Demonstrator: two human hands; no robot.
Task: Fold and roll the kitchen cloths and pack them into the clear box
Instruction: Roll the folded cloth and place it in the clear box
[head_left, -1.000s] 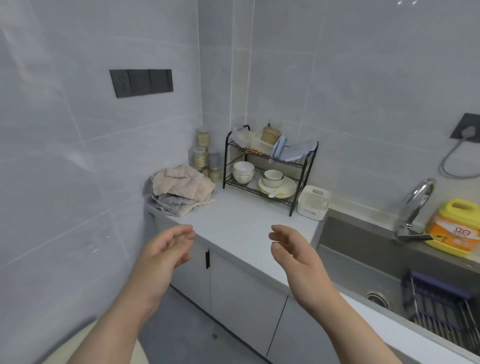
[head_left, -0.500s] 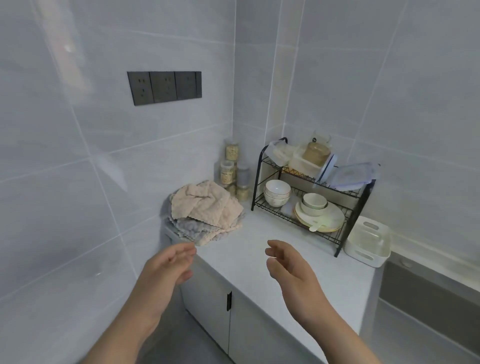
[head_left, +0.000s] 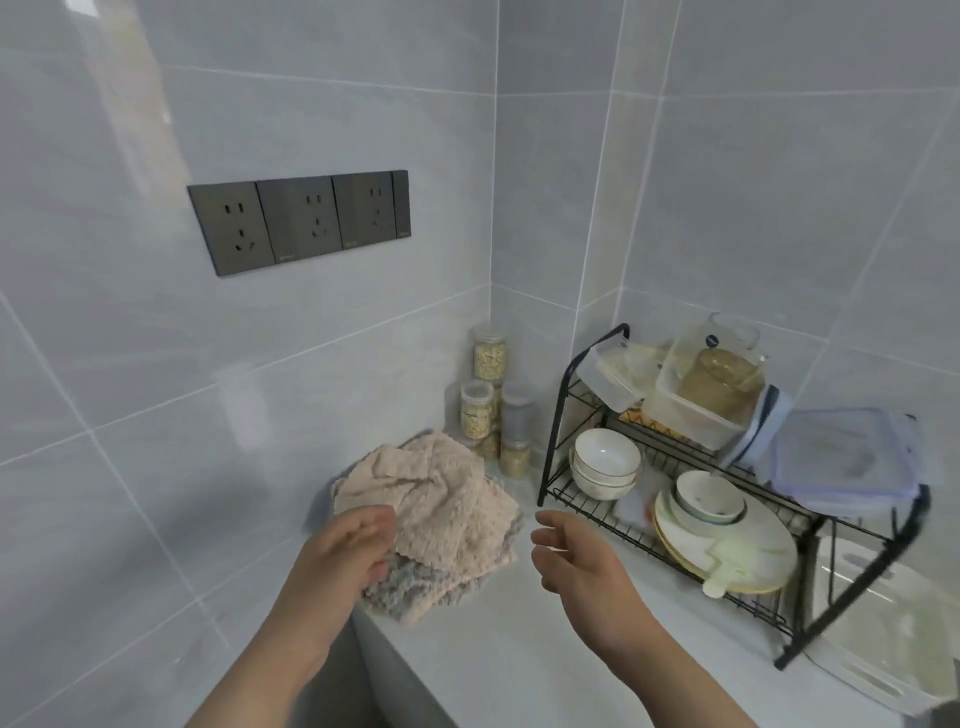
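Head: left hand (head_left: 348, 551) overlaps cloths (head_left: 452, 504); right hand (head_left: 576, 564) nearer.

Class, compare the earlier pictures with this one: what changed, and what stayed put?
The left hand has reached forward to the pile of cloths, its fingers now at the beige cloth; a grip is not clear. The right hand has advanced too, open and empty. The pile and the stacked bowls have not moved.

The cloths (head_left: 441, 499) before me are nubby terry, soft and matt. My tabletop (head_left: 519, 649) looks smooth, faintly sheened; wall tiles (head_left: 311, 364) glossy; rack (head_left: 558, 410) black wire metal; bowls (head_left: 605, 457) shiny ceramic.
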